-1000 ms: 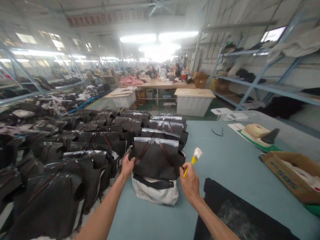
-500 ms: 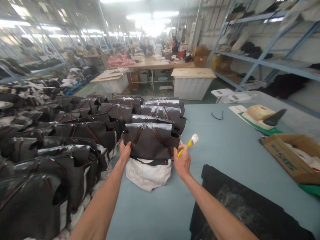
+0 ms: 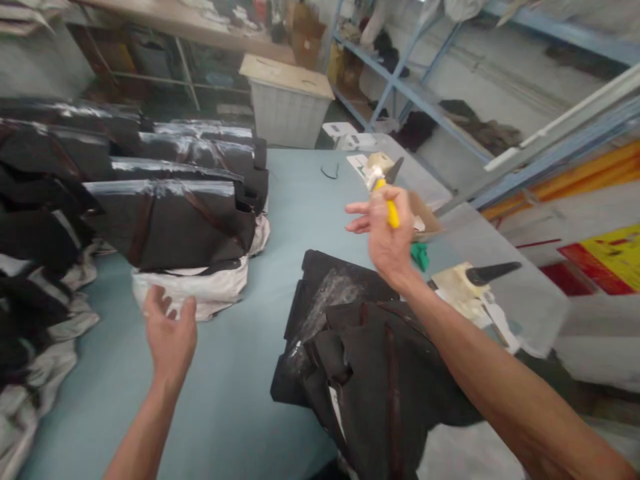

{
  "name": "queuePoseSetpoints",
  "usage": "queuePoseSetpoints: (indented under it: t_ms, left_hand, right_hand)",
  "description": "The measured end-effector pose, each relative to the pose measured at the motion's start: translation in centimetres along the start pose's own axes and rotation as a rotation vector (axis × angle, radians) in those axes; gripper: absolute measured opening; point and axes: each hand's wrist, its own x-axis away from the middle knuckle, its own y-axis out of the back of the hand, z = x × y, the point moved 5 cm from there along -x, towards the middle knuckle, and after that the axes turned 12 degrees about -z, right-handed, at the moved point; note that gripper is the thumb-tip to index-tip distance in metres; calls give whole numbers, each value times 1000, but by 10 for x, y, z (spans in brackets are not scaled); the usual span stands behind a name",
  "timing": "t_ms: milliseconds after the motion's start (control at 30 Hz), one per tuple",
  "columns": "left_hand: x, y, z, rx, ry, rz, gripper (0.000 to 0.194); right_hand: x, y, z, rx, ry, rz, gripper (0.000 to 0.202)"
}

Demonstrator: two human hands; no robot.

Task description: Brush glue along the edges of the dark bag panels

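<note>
Brush [image 3: 393,215] with a yellow handle is grasped in the right grip [image 3: 387,247], pinched on the thumb side while other fingers stretch out toward the left. Its pale bristles point up and away, beyond the right grip. The left grip [image 3: 170,327] is released, palm upward and fingers curled apart, just this side of a dark bag [image 3: 185,230]; whether its fingertips touch the pale cloth [image 3: 215,290] hanging below that bag, I cannot tell.

The dark bag stands on the blue-green desk [image 3: 295,193] ahead of the left grip, a whitish coating along its top edge and brown straps slanting down its front. More bags [image 3: 210,150] stand in rows beyond it, and others crowd the desk to the left of the left grip.

Nearer than the right grip, a second dark bag [image 3: 380,373] lies partly over a black panel [image 3: 320,287] smeared with white, the right forearm passing above. A green item [image 3: 420,255] and a cardboard box [image 3: 427,217] sit just to the right of the right grip. Farther off, ahead and to its left, lies a thin dark cord [image 3: 329,175].
</note>
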Motion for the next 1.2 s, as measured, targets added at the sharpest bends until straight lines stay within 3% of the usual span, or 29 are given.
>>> queuePoseSetpoints:
  t_ms: [67,100,167,200,300,367,500,633,767,1033,1133,1200]
  left_hand:
    - [65,6,-1,21,75,154,74]
    - [97,10,-2,24,119,225,71]
    - [159,12,-2,70,329,466,71]
    - [184,15,-7,65,360,540,70]
    - [227,16,-37,26,226,614,58]
    - [236,9,-64,-24,74,640,51]
    - [231,-22,-112,-121,-179,723,45]
    - [224,-55,-125,-255,-72,850,41]
    - [227,-71,-127,-203,62,953,44]
    - [265,-49,-137,46,445,1093,56]
    - [284,-35,-139,154,616,1058,54]
    - [292,-26,-138,187,654,1016,49]
  right_hand:
    - [-2,72,37,-33,112,-20,39]
    - [4,110,53,-14,158,-104,43]
    - [28,176,71,70,137,-224,53]
    - [44,205,75,101,117,-302,59]
    - [99,261,62,224,-92,-399,69]
    - [133,281,47,220,-188,-484,53]
    - [174,285,15,25,-324,-507,31]
    - [183,274,-4,-101,-339,-439,29]
    - [186,264,-10,-145,-280,-356,25]
    - [183,257,21,-126,-86,-118,19]
    - [176,259,35,81,-92,-87,23]
    - [176,263,42,259,-110,-117,28]
